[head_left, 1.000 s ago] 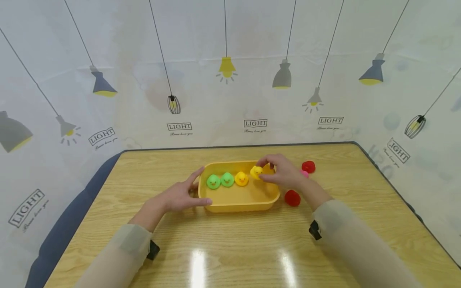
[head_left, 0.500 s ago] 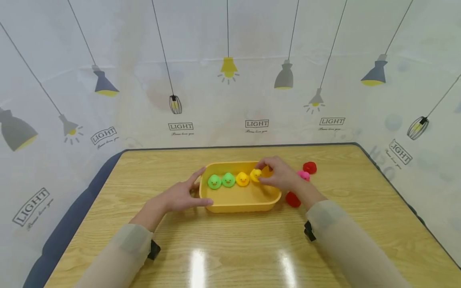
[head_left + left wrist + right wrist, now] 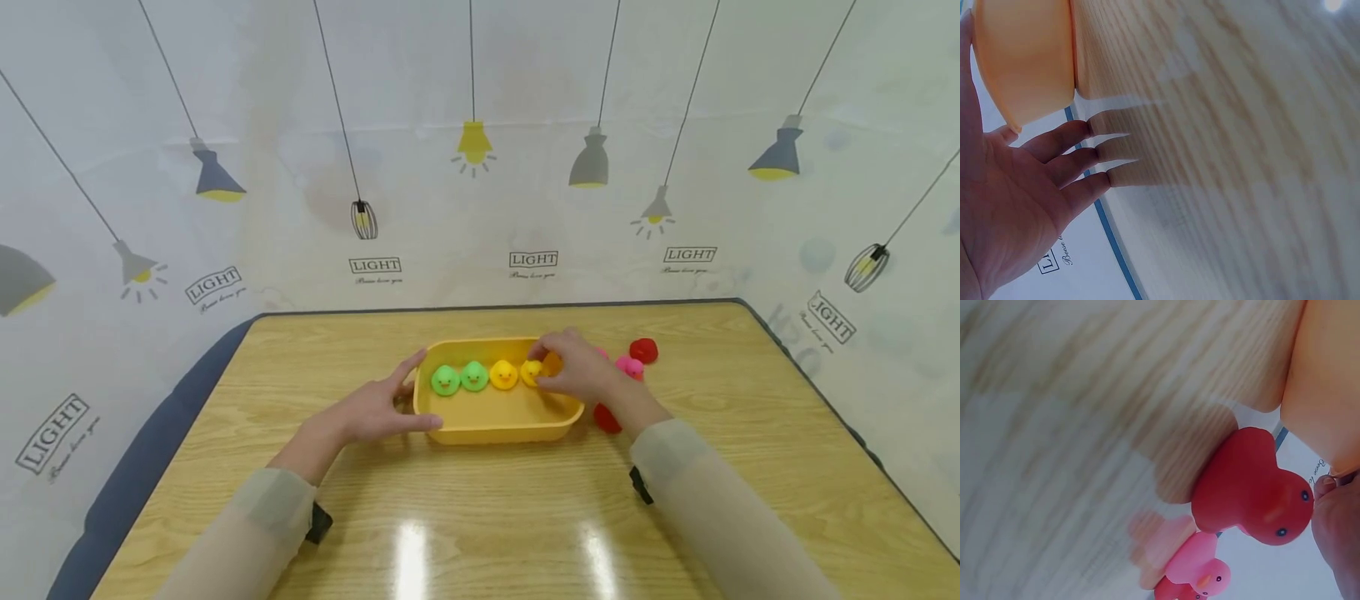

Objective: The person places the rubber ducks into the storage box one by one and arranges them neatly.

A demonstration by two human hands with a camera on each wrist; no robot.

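Down comes the small, rounded, yellow toy duck (image 3: 531,372), lower than it was a second ago, and the right hand (image 3: 576,367) sinks with it! Thumb and fingertips pinch that duck from either side, low inside the yellow, round-cornered, plastic-looking tray (image 3: 495,434), at the right end of the row. Just beside it sits a yellow-orange toy duck (image 3: 503,375), then two bright green toy ducks, one (image 3: 474,376) next to the other (image 3: 446,381), all facing the person. Over at the tray's left end, the left hand (image 3: 378,408) spans the side: thumb along the near rim, index finger at the far corner, three fingers spread straight beneath, nothing clenched. Outside, past the right end, a smooth red toy duck (image 3: 1250,487) stands on the wood-grain table (image 3: 480,500), partly hidden by the right forearm in the head view; beyond it come a pink toy duck (image 3: 1200,569) and another red toy duck (image 3: 643,350), with more pink peeping out behind the hand
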